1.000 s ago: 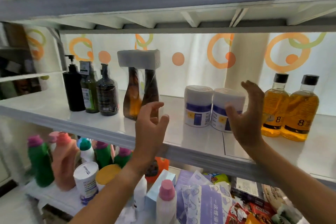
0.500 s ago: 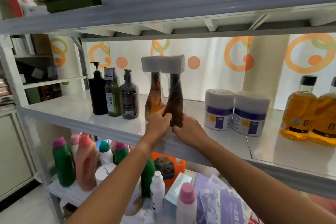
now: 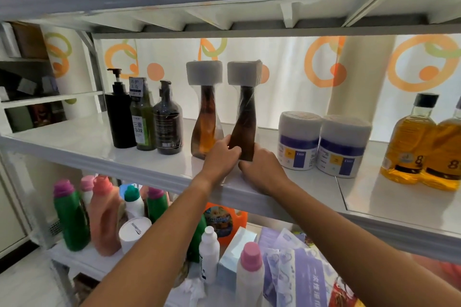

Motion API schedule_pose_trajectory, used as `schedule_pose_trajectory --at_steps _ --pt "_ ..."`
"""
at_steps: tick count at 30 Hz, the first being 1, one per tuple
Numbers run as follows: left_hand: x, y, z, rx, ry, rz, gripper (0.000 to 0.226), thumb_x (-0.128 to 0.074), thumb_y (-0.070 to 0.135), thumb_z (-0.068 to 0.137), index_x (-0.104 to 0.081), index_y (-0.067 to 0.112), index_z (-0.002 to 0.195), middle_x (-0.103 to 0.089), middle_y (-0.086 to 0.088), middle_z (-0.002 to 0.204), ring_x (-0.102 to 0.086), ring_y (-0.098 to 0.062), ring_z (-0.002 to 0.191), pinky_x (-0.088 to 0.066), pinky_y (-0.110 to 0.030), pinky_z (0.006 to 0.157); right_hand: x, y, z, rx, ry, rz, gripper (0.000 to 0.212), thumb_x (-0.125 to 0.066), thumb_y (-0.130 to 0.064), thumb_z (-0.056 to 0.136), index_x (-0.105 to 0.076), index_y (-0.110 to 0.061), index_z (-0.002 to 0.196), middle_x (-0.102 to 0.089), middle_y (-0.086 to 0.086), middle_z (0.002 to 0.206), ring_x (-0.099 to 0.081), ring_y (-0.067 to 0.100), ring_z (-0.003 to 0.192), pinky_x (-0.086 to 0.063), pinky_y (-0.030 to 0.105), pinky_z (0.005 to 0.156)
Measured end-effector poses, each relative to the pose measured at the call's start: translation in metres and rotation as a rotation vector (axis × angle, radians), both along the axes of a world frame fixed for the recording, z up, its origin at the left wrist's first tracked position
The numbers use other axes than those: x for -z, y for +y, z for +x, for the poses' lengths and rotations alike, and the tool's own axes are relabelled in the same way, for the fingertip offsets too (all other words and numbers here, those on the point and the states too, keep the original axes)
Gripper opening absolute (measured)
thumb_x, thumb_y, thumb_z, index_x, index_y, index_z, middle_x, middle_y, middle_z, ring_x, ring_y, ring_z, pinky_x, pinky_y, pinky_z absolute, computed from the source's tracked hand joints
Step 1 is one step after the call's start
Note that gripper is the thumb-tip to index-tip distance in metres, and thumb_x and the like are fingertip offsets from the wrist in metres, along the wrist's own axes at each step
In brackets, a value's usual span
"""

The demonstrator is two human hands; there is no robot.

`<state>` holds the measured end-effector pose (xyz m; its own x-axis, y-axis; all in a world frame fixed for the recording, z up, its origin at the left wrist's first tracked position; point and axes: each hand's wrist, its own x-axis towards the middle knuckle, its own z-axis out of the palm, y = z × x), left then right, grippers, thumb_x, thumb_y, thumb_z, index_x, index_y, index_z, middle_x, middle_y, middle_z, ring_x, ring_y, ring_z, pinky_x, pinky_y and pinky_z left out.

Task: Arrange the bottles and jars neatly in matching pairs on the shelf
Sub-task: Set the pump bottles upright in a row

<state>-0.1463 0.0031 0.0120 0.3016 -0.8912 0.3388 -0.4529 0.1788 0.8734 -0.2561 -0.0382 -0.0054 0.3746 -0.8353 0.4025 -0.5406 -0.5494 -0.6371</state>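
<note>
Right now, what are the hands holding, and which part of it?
Both hands grip the darker twisted brown bottle at its base: left hand on its left side, right hand at its right bottom edge. The lighter twin stands beside it.

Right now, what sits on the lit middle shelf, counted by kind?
Dark pump bottles: 3
Brown bottles with white caps: 2
White jars: 2
Golden bottles: 2
Total: 9
Left hand and right hand touch the brown pair.

the right amber bottle (image 3: pixel 449 154) is cut by the frame's edge.
</note>
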Motion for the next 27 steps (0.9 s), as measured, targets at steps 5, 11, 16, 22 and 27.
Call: schedule_pose_trajectory --at_steps 5,11,16,22,27 --pt "0.004 -0.002 0.003 -0.017 -0.017 -0.025 0.019 -0.047 0.010 0.089 -0.057 0.024 0.099 -0.070 -0.008 0.099 -0.064 -0.023 0.096 -0.055 -0.040 0.086 -0.001 0.001 -0.001 0.013 0.020 -0.016 0.022 -0.058 -0.032 0.086 -0.054 -0.020 0.104 -0.065 0.001 0.088 -0.062 0.012 0.076 -0.056 0.032 0.071" --pt "0.003 0.007 0.001 -0.220 -0.054 -0.240 0.030 -0.051 0.014 0.094 -0.060 0.012 0.122 -0.060 0.003 0.114 -0.056 -0.009 0.100 -0.043 -0.017 0.082 -0.008 0.012 -0.002 0.142 -0.051 -0.150 0.042 -0.057 -0.029 0.092 -0.049 -0.015 0.130 -0.053 0.002 0.122 -0.051 0.010 0.095 -0.045 0.021 0.078" --pt "0.005 0.022 0.038 -0.493 0.141 -0.323 0.054 -0.052 0.006 0.092 -0.038 0.017 0.142 -0.040 -0.005 0.144 -0.041 -0.019 0.131 -0.035 -0.018 0.100 -0.011 0.036 0.032 -0.105 -0.127 -0.138 0.022 -0.058 -0.022 0.088 -0.063 -0.016 0.109 -0.062 0.001 0.099 -0.056 0.012 0.079 -0.051 0.025 0.075" --pt "0.002 0.004 0.066 -0.349 0.026 -0.097 0.068 -0.069 0.006 0.082 -0.040 0.013 0.144 -0.059 -0.003 0.126 -0.054 -0.018 0.119 -0.041 -0.026 0.097 -0.008 0.034 0.068 -0.256 -0.078 0.007 0.002 -0.053 -0.018 0.078 -0.052 -0.020 0.080 -0.060 0.008 0.085 -0.057 0.020 0.077 -0.044 0.029 0.067" --pt "0.004 -0.002 0.070 -0.299 -0.021 -0.082 0.051 -0.073 0.012 0.081 -0.056 0.011 0.129 -0.068 -0.006 0.117 -0.063 -0.019 0.103 -0.051 -0.031 0.090 -0.007 0.028 0.069 -0.262 -0.102 0.018 0.007 -0.054 -0.013 0.081 -0.051 -0.017 0.075 -0.060 0.004 0.077 -0.056 0.015 0.067 -0.040 0.021 0.058"
